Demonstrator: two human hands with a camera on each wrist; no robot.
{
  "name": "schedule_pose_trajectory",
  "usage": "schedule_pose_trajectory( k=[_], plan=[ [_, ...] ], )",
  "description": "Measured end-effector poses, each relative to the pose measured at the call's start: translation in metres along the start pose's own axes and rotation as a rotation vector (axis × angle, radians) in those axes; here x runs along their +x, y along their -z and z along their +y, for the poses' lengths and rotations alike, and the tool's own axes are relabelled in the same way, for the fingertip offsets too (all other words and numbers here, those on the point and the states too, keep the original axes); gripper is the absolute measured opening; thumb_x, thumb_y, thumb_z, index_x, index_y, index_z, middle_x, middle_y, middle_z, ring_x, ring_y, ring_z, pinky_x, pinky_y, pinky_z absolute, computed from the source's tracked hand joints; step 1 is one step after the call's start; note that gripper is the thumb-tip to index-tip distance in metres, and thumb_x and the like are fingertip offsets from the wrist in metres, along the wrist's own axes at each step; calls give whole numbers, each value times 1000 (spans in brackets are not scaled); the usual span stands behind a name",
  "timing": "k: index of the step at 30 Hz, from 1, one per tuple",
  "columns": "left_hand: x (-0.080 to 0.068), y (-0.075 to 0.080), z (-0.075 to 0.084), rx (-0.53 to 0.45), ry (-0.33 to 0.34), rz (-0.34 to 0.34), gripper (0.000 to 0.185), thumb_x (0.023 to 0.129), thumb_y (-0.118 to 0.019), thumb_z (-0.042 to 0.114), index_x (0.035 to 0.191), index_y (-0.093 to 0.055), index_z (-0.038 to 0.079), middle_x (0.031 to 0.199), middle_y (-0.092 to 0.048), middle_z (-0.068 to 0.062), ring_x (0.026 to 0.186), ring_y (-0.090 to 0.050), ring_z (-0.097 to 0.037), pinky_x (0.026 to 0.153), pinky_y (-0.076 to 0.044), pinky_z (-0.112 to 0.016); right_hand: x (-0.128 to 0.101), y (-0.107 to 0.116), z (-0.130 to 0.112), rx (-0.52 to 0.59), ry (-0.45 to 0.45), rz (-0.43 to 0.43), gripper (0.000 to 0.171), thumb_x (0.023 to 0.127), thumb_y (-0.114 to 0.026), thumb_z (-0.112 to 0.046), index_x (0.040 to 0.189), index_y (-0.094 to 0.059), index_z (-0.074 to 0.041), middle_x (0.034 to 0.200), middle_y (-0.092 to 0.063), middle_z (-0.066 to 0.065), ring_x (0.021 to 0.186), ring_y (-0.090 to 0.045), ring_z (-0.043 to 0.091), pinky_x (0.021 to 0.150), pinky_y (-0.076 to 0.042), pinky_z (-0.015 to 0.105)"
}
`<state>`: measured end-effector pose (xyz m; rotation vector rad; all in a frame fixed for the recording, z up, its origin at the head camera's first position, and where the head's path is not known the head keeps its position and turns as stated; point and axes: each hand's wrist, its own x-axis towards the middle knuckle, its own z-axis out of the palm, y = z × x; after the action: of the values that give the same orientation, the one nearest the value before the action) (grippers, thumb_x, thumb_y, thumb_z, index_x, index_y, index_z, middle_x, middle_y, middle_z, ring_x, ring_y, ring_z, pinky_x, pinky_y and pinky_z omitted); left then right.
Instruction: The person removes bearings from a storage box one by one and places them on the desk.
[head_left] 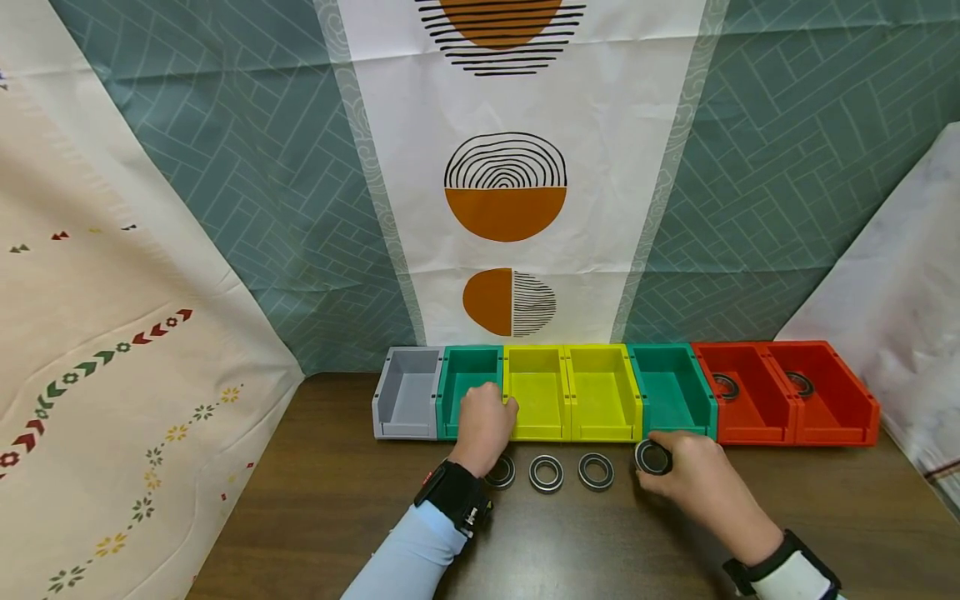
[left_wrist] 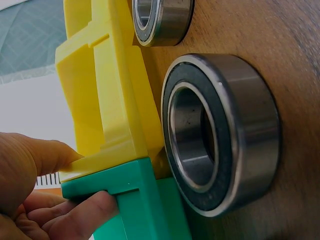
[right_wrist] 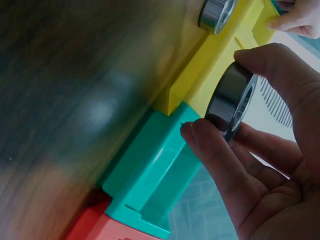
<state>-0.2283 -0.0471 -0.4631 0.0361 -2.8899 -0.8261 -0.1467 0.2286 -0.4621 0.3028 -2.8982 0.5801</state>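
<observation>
My left hand [head_left: 483,421] grips the touching walls of the left green bin [head_left: 452,392] and the yellow bin [head_left: 536,392] beside it. In the left wrist view the thumb lies on the yellow side and the fingers on the green. A ball bearing [left_wrist: 255,125] stands on the table close under that hand. Between thumb and fingers, my right hand [head_left: 701,475] pinches another ball bearing [right_wrist: 229,97], held tilted in front of the right green bin [head_left: 671,392]. Two more bearings, a middle one [head_left: 533,475] and a right one [head_left: 584,473], lie between the hands.
A grey bin [head_left: 408,396] ends the row at left. At right are two red bins, the inner one [head_left: 753,417] and the outer one [head_left: 836,417], each with a bearing inside. Patterned cloth [head_left: 300,167] hangs behind; wooden table [head_left: 315,517] lies in front.
</observation>
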Motion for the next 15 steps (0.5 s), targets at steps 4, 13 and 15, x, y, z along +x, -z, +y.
schedule_pose_trajectory(
  k=[4, 13, 15],
  plan=[
    [0, 0, 0, -9, -13, 9, 25, 87, -63, 24, 80, -68, 0, 51, -46, 0, 39, -46, -12, 35, -33, -21, 0, -3, 0, 16, -7, -48, 32, 63, -81, -23, 88, -66, -10, 75, -59, -1, 66, -49, 12, 58, -45, 27],
    [0, -1, 1, -15, 5, -7, 26, 87, -63, 25, 86, -69, -1, 54, -51, -1, 40, -47, -12, 36, -34, -20, 4, -9, 3, 47, -49, -158, 43, 63, -83, -22, 99, -68, -5, 82, -63, 1, 71, -52, 13, 64, -49, 31],
    [0, -1, 1, -15, 2, -5, 26, 87, -63, 25, 86, -69, -1, 53, -50, -1, 40, -47, -12, 36, -34, -20, 4, -10, 4, 46, -51, -167, 44, 63, -83, -22, 100, -68, -4, 84, -64, 2, 72, -53, 14, 64, -49, 31]
  ],
)
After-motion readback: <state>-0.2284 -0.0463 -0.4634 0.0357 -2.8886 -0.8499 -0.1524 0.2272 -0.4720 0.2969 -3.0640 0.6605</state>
